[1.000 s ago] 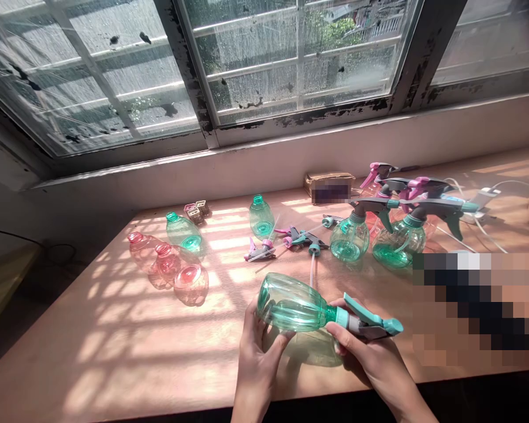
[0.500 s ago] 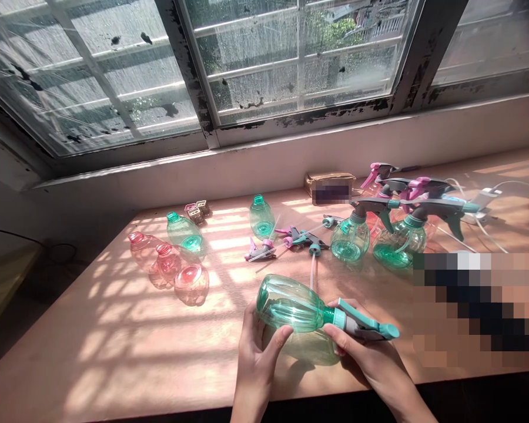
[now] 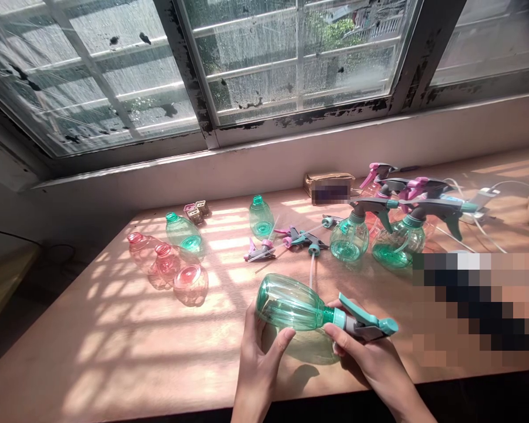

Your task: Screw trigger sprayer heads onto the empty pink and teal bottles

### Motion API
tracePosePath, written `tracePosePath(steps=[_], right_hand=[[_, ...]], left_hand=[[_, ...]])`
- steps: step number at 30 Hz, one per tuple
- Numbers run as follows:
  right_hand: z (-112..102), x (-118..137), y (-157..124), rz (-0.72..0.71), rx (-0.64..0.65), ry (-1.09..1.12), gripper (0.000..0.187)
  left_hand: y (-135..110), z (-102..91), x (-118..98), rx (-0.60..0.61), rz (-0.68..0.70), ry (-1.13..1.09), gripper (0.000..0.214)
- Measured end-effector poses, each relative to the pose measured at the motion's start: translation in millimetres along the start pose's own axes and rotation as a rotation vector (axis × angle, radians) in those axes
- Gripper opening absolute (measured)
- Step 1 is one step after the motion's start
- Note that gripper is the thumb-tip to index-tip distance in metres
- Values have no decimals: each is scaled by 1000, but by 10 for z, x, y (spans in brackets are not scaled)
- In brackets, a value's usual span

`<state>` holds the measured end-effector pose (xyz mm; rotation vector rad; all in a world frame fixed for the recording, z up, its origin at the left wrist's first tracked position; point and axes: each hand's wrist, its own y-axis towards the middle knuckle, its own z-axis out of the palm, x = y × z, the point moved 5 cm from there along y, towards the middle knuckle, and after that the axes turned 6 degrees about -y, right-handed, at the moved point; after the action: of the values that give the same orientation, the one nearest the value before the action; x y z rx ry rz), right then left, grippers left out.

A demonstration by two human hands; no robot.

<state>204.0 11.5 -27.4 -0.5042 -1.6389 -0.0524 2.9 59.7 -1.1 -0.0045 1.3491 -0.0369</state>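
A clear green spray bottle [image 3: 291, 302] lies sideways in my two hands above the table, its base to the left. My left hand [image 3: 264, 352] is closed round the base end, thumb along the near side. At the neck, my right hand [image 3: 357, 349] grips the turquoise collar of the grey-and-turquoise spray head [image 3: 365, 320], whose nozzle points right. The head sits against the bottle's mouth; whether it is fully screwed down I cannot tell. Just behind lie several loose spray heads [image 3: 304, 239] with thin white tubes.
Green bottles without heads [image 3: 261, 220] and pink ones [image 3: 167, 264] are at the left and back. Bottles with spray heads [image 3: 349, 241] stand at the right, near white cables. A cardboard box [image 3: 328, 182] is by the wall. A blurred patch covers the right edge.
Both hands keep hold of the spray bottle in nearly the same place. The trigger side of the spray head has turned slightly upward. Other things have not moved.
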Motion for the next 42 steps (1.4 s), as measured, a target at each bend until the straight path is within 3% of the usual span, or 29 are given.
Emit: tracePosePath(steps=[21,35,42], right_hand=[[-3,67,-4,-2,-69,45,44],[19,33,-1,27,18,24,48],[7,41,5,11,-28,-9,47]], left_hand=[[11,-14,6,-11,-21,-22,60],[8,-7,-3,-7,-18,12,59],[9,-13,8,-7,-13,13,60]])
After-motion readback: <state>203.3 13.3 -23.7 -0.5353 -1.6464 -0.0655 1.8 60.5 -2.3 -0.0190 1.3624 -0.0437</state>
